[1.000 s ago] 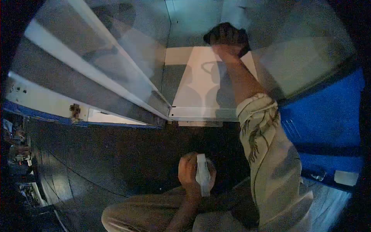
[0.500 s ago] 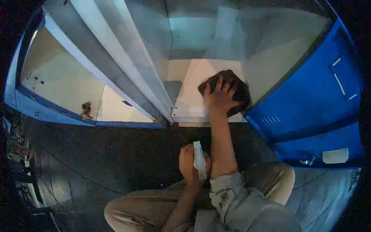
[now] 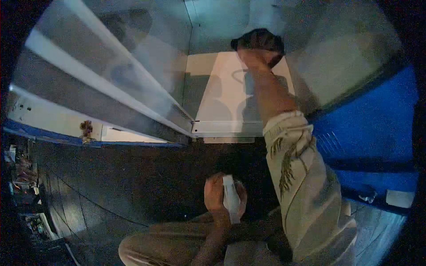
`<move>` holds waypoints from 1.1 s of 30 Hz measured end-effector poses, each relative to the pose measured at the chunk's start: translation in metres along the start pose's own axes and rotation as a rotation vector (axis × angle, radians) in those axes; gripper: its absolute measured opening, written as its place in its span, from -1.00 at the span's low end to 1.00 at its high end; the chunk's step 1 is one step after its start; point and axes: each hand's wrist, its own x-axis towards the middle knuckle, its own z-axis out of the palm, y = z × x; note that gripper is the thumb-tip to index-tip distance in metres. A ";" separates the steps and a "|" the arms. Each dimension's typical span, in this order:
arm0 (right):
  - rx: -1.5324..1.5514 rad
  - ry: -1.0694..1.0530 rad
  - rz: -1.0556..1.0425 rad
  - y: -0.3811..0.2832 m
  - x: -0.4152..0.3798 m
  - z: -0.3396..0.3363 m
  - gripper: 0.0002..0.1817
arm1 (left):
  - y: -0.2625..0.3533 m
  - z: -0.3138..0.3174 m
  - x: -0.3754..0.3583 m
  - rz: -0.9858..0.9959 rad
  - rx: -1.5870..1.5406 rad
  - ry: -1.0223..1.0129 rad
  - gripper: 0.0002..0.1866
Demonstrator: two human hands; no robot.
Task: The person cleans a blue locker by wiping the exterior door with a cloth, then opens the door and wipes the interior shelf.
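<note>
My right hand (image 3: 257, 56) reaches deep into an upright locker and presses a dark, bunched cloth (image 3: 262, 37) near the back, where the white bottom panel meets the rear wall. Its fingers are partly hidden and slightly blurred. Low in front of the locker, over my lap, my left hand (image 3: 214, 193) is wrapped round a white spray bottle (image 3: 231, 198), seen from above with its long head pointing forward. The white bottom panel (image 3: 222, 84) of the locker carries the shadow of my arm.
A blue door (image 3: 368, 115) stands open at the right, with a pale label (image 3: 399, 198) on it. To the left are white uprights (image 3: 111, 75) and a second compartment with a rusty latch (image 3: 86, 129). Several cluttered items (image 3: 24, 177) lie at the far left on dark floor.
My right hand and the cloth have moved from the front right of the bottom panel to its back. My left hand keeps its hold on the spray bottle, slightly lower in view.
</note>
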 end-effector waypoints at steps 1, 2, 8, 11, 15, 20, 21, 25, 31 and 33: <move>-0.003 0.033 -0.025 -0.001 0.010 0.004 -0.29 | -0.003 0.002 -0.001 -0.028 -0.005 0.004 -0.69; 0.005 0.107 -0.018 -0.003 0.022 0.016 -0.29 | -0.008 -0.007 0.000 0.117 0.075 -0.015 -0.72; -0.476 0.257 -0.240 -0.006 0.057 0.027 -0.39 | -0.016 -0.016 -0.013 -0.388 -0.498 -0.034 -0.81; -0.269 0.409 -0.379 0.016 0.114 0.079 -0.47 | -0.008 -0.016 -0.002 0.003 -0.093 -0.064 -0.76; -0.261 0.235 -0.472 0.004 0.044 -0.006 -0.52 | -0.039 -0.003 -0.008 0.153 0.141 -0.043 -0.68; -0.164 0.184 -0.308 0.001 0.028 0.018 -0.43 | -0.018 -0.004 0.002 0.359 0.153 0.044 -0.64; -0.080 0.188 -0.237 -0.003 0.020 0.024 -0.40 | -0.010 -0.010 0.005 0.423 0.187 0.037 -0.60; 0.063 -0.079 -0.094 -0.016 -0.046 0.009 -0.29 | -0.012 -0.016 0.003 0.437 0.289 -0.049 -0.35; 0.169 0.002 -0.239 -0.025 -0.141 0.000 -0.29 | -0.024 -0.006 0.002 0.119 -0.181 -0.011 -0.64; 0.090 -0.027 -0.293 -0.033 -0.153 -0.012 -0.30 | -0.057 0.010 -0.003 -0.063 -0.484 -0.001 -0.64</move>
